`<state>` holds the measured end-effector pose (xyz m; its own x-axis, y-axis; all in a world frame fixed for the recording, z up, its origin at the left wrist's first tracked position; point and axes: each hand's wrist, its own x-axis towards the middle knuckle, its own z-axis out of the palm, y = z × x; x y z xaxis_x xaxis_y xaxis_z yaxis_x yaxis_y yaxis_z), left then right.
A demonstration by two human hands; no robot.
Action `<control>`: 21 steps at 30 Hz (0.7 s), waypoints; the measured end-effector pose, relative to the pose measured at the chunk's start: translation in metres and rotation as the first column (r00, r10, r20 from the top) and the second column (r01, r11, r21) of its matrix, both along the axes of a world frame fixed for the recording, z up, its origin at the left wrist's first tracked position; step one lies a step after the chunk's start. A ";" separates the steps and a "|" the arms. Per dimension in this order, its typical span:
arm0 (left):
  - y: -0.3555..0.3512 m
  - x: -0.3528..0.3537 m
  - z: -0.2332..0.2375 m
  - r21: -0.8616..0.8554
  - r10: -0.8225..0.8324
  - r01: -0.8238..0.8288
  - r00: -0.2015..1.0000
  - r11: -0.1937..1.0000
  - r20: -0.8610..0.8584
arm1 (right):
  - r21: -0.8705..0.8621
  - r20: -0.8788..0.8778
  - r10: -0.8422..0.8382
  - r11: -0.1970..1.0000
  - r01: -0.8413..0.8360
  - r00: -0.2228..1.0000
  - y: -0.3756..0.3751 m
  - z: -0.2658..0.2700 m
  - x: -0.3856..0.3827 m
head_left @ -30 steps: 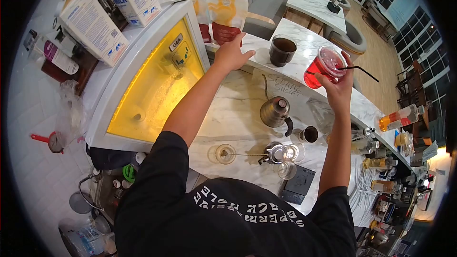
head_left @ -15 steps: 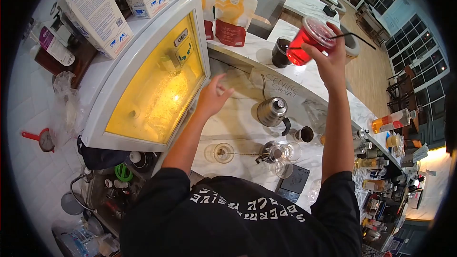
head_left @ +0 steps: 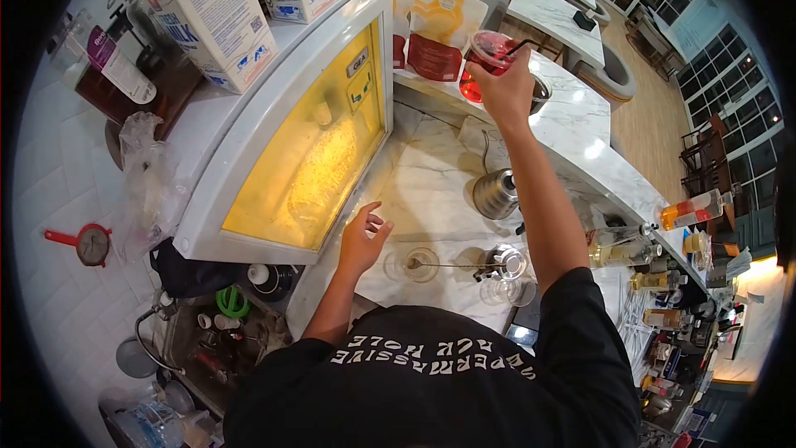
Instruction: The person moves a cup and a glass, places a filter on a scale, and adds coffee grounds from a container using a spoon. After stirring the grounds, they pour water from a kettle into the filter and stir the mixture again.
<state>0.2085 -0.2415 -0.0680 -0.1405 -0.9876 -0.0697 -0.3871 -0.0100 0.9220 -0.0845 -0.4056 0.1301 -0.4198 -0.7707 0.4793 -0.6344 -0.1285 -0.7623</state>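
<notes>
My right hand (head_left: 504, 87) is wrapped round the upper part of a lidded plastic cup of red drink (head_left: 491, 51) with a black straw. The cup is at the raised marble counter (head_left: 568, 112), in front of the coffee pouches (head_left: 439, 33); its base is partly hidden, so contact with the counter cannot be made out. Partly behind my hand stands a dark-filled cup (head_left: 541, 93). My left hand (head_left: 365, 241) hovers over the lower worktop with fingers apart and slightly curled, holding nothing. Near it are a glass with a long spoon (head_left: 421, 265) and a steel kettle (head_left: 496, 193).
A glass-fronted freezer (head_left: 311, 174) stands at the left, with milk cartons (head_left: 211, 21) and a syrup bottle (head_left: 120, 75) on top. Below it is a sink (head_left: 195, 348). Several bottles line the right side, including an orange one (head_left: 692, 210). Tables stand beyond.
My right hand has carried the red drink left and lower, beside the pouches. My left hand has drawn back toward my body. The view has shifted slightly.
</notes>
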 end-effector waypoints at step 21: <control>0.010 0.006 -0.007 -0.092 -0.105 0.115 0.988 0.989 0.114 | -0.026 -0.100 -0.261 0.965 0.260 0.960 -0.033 -0.052 0.014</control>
